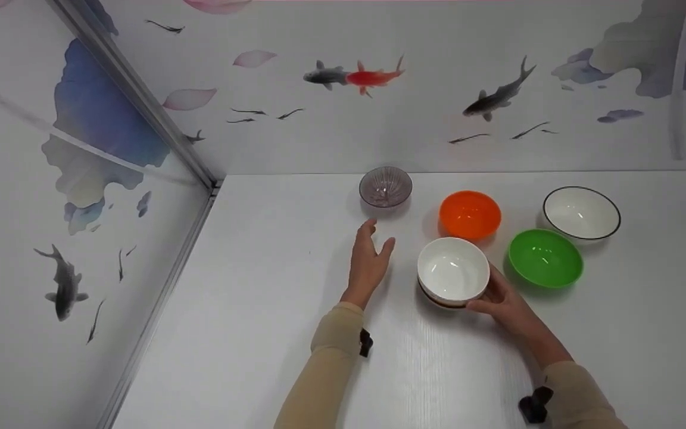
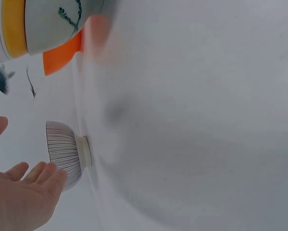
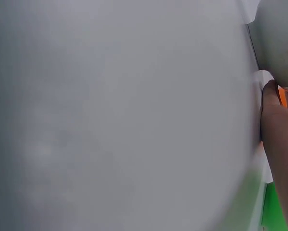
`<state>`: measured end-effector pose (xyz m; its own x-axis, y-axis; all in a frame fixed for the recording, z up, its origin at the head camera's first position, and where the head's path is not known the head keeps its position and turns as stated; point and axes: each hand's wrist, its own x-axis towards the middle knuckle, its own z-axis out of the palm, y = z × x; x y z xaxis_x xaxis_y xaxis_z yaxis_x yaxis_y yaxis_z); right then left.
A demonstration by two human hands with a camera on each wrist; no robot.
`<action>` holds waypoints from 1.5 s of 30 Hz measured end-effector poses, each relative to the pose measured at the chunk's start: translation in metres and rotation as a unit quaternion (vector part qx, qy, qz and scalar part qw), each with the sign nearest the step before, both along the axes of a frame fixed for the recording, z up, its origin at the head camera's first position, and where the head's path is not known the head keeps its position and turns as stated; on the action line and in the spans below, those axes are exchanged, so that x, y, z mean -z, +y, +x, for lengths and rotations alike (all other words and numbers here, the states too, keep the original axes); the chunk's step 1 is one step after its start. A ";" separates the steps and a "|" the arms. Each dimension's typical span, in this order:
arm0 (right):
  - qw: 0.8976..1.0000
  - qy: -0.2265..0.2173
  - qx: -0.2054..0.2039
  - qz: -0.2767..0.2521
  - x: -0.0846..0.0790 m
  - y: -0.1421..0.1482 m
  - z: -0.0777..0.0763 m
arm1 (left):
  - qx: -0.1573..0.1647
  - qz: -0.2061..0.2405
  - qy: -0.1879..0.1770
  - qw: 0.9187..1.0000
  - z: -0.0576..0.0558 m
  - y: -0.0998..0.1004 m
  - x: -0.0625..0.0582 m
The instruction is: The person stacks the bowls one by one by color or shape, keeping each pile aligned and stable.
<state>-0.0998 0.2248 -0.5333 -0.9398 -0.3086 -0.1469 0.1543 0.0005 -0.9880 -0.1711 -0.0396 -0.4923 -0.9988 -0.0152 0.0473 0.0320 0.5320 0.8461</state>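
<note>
Just right of the middle in the head view stands a stack of bowls, a white bowl [image 1: 453,268] on top. From the side, the left wrist view shows a yellow band [image 2: 14,26] in the stack and a pale bowl [image 2: 50,24] with a dark plant pattern. My right hand [image 1: 510,307] holds the stack's right side, thumb in front and fingers behind. My left hand [image 1: 368,262] is off to the left, thumb apart from its fingers, holding nothing. Beyond those fingertips sits a ribbed purplish glass bowl [image 1: 386,187].
Behind the stack is an orange bowl [image 1: 470,214]. A green bowl [image 1: 545,258] lies to its right, close to a white bowl with a dark rim [image 1: 581,213]. Printed walls [image 1: 408,137] border the white table [image 1: 248,298] at the back and left.
</note>
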 end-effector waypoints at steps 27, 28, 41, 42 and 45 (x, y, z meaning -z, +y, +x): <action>1.000 0.002 0.003 -0.021 -0.006 -0.002 0.001 | -0.059 0.002 -0.001 0.998 -0.057 -0.014 0.017; 1.000 0.004 0.004 -0.019 -0.005 -0.002 0.001 | -0.060 0.009 -0.002 0.998 -0.059 -0.014 0.018; 1.000 -0.005 0.004 -0.025 0.001 -0.002 0.002 | -0.046 0.034 0.006 0.998 -0.074 -0.013 0.025; 1.000 -0.004 0.004 -0.026 0.000 -0.002 0.001 | -0.043 0.034 0.008 0.998 -0.075 -0.013 0.025; 1.000 -0.002 0.005 -0.023 0.000 0.000 0.002 | -0.038 0.029 0.008 0.999 -0.080 -0.011 0.024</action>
